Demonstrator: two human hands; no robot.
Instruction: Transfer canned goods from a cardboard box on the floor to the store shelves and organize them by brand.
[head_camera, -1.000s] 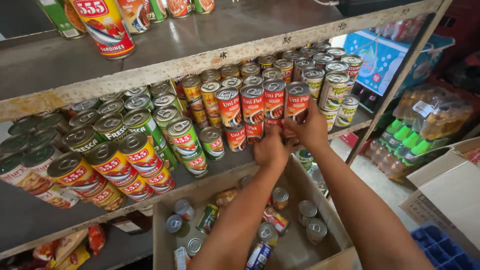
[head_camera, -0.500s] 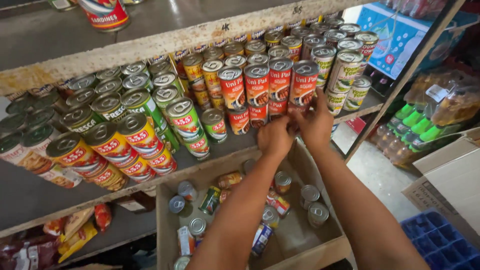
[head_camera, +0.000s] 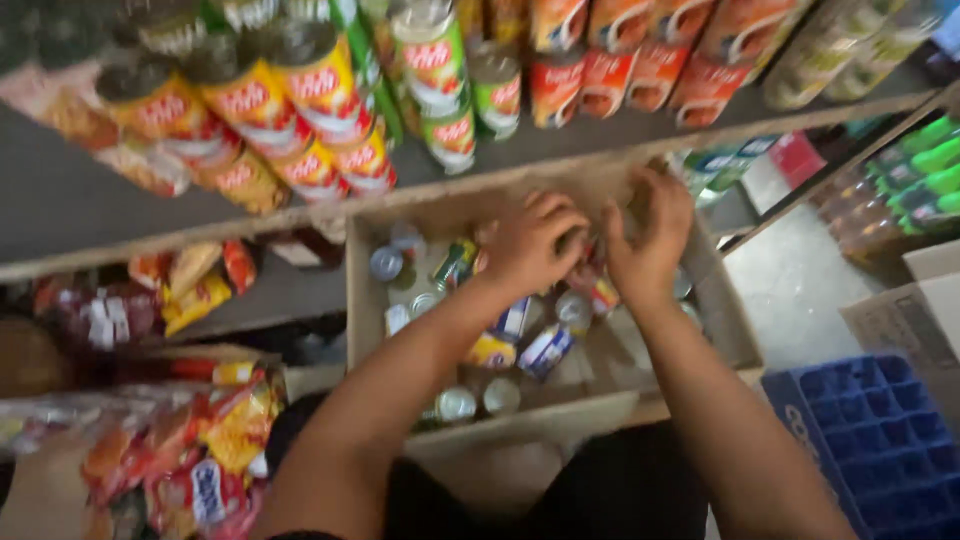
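Observation:
Both my hands are down inside an open cardboard box (head_camera: 560, 412) on the floor, below the shelf. It holds several loose cans, some lying, some upright, such as a blue and white can (head_camera: 545, 350). My left hand (head_camera: 535, 245) hovers palm down, fingers curled over the cans at the box's far side. My right hand (head_camera: 650, 235) is beside it, fingers apart, palm turned toward the left hand. Motion blur hides whether either hand grips a can.
Above the box, a wooden shelf (head_camera: 200, 215) carries rows of yellow and red cans (head_camera: 320, 90) and red cans (head_camera: 600, 70). Snack bags (head_camera: 190, 450) lie at lower left. A blue plastic crate (head_camera: 880, 440) and another cardboard box (head_camera: 920, 310) stand at right.
My hands have come down from the red cans on the shelf into the box on the floor. The view has tilted downward with them.

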